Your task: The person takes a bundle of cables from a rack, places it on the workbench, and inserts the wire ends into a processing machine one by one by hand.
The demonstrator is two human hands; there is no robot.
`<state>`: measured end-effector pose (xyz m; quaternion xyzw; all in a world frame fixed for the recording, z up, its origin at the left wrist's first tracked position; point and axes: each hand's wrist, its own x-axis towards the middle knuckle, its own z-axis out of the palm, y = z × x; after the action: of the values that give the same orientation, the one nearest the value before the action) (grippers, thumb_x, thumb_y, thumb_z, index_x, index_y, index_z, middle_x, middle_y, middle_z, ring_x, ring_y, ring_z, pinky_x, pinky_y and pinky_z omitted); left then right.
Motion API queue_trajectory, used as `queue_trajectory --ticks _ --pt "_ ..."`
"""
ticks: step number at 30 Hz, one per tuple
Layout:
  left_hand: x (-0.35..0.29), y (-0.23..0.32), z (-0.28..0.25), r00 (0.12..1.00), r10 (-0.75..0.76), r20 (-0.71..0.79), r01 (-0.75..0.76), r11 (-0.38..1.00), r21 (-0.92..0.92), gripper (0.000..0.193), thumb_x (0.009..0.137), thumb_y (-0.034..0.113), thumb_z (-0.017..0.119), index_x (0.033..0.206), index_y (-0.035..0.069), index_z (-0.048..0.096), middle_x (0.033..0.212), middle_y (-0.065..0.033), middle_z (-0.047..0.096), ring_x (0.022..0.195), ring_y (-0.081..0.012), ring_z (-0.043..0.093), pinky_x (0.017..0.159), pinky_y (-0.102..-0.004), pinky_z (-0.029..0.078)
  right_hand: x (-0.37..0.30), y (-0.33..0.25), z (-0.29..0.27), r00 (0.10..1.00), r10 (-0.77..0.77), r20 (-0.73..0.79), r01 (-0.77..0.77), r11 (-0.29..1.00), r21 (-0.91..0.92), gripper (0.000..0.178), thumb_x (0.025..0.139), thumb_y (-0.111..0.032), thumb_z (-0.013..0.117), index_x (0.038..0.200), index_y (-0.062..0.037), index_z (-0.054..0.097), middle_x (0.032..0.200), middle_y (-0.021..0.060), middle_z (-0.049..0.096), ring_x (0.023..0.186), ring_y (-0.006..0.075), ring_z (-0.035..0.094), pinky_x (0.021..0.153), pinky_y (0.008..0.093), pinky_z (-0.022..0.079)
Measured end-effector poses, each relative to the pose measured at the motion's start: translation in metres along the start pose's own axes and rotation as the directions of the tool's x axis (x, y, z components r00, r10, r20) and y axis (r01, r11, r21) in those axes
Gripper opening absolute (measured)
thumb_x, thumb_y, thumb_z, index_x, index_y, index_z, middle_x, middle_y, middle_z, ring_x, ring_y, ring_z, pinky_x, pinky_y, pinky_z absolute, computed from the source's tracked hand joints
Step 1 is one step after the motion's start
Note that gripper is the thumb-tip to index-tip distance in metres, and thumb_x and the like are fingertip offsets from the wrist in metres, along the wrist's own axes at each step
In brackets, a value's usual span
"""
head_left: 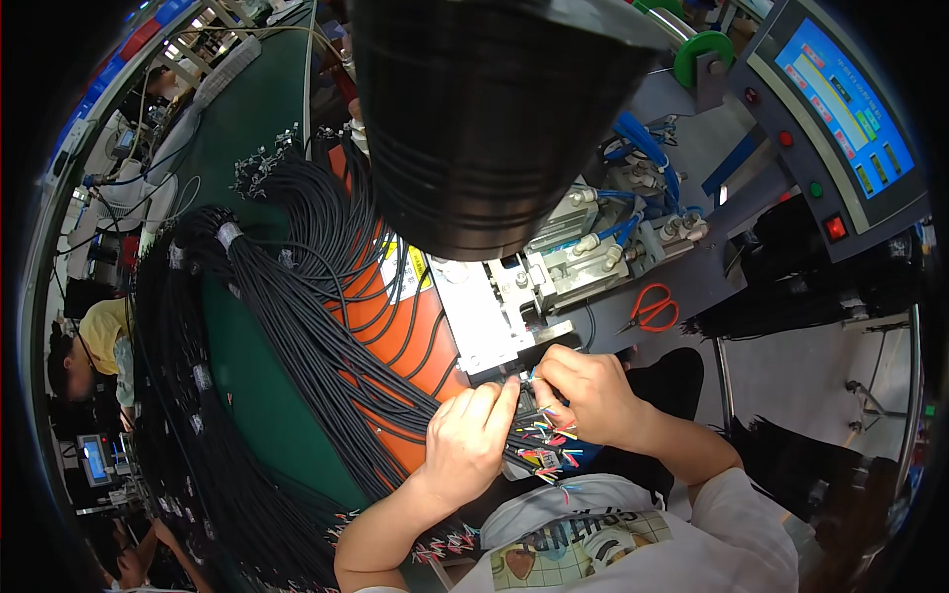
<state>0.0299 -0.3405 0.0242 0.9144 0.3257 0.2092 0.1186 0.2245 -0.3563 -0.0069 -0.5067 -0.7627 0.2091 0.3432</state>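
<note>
At the near edge of the fixture (473,321), the wire end (533,375) is lying between left hand (469,435) and right hand (590,397); the right is pinching it, the left crowding close, its grip hidden.

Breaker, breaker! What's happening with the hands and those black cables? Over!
Left hand, right hand: fingertips close together at the machine, grip unclear. Black cables: coloured wire ends splayed near both hands. Black cylinder: hides part of the machine.

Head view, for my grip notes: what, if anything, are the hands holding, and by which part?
The right hand pinches coloured cable wires, apparently near their ends; whether the left hand grips them cannot be told.
</note>
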Motion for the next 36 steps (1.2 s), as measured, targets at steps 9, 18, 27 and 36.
queue_trajectory --ticks 9,18,27,36 --pt "0.006 0.001 -0.006 0.987 0.049 0.154 -0.052 0.999 0.016 0.057 0.063 0.008 0.065 0.12 -0.002 0.059 0.083 -0.0084 0.048 0.072 -0.0238 0.053 0.062 -0.0343 0.045 -0.004 0.002 0.004 0.998 -0.026 -0.055 0.027 1.0 0.011 0.01 0.082 -0.006 0.065 0.088 0.0017 0.062 0.08 0.0109 0.059 0.061 0.027 0.061 0.053 0.0352 0.049" --pt "0.018 0.006 -0.009 0.968 0.064 0.244 -0.108 0.979 0.172 0.043 0.075 0.008 0.059 0.116 -0.005 0.06 0.084 -0.006 0.051 0.075 -0.019 0.052 0.063 -0.0297 0.046 0.002 0.001 -0.004 0.998 -0.034 0.06 0.04 0.995 -0.095 0.011 0.081 -0.009 0.066 0.087 -0.0005 0.063 0.077 0.0095 0.056 0.062 0.0255 0.061 0.051 0.0347 0.048" --pt "0.011 -0.001 -0.006 0.977 0.108 0.183 -0.133 0.982 0.133 0.043 0.074 0.011 0.059 0.115 -0.004 0.061 0.084 -0.0054 0.052 0.072 -0.018 0.052 0.061 -0.0278 0.045 0.001 0.008 0.005 0.989 -0.015 -0.146 0.032 0.993 0.115 0.011 0.082 -0.004 0.067 0.091 0.0015 0.064 0.086 0.0124 0.065 0.067 0.0261 0.066 0.057 0.032 0.053" --pt "0.013 0.0 -0.004 0.985 0.021 0.174 -0.043 0.991 0.123 0.041 0.074 0.01 0.059 0.114 0.0 0.062 0.089 -0.0073 0.054 0.074 -0.0219 0.055 0.064 -0.0345 0.048 0.001 0.013 0.005 0.972 0.237 0.008 -0.227 0.922 0.314 0.01 0.083 -0.011 0.067 0.084 -0.0023 0.062 0.071 0.0083 0.064 0.052 0.0195 0.061 0.047 0.0324 0.046"
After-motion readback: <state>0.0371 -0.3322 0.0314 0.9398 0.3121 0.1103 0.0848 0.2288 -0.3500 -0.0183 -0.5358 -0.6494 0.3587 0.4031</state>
